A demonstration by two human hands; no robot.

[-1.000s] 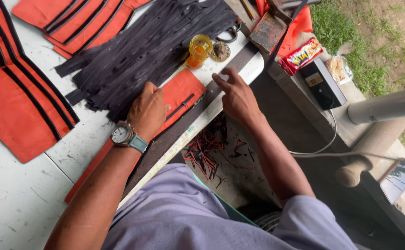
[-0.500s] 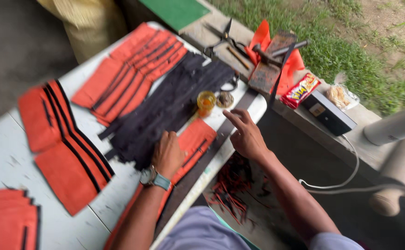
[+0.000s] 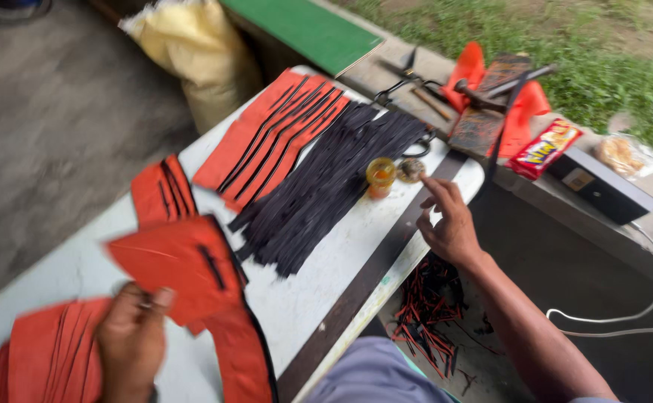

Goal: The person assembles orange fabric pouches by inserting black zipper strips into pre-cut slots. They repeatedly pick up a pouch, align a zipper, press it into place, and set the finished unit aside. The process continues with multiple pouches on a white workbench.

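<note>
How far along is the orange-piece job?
Done: orange pieces with black strips lie across the table. In hand: left hand lifts an orange piece; right hand reaches toward the small jar. Left: a big pile of loose black strips.

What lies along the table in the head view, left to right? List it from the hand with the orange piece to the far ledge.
Left hand → orange piece it grips → pile of black strips → small amber jar → right hand → red snack packet → black box.
</note>
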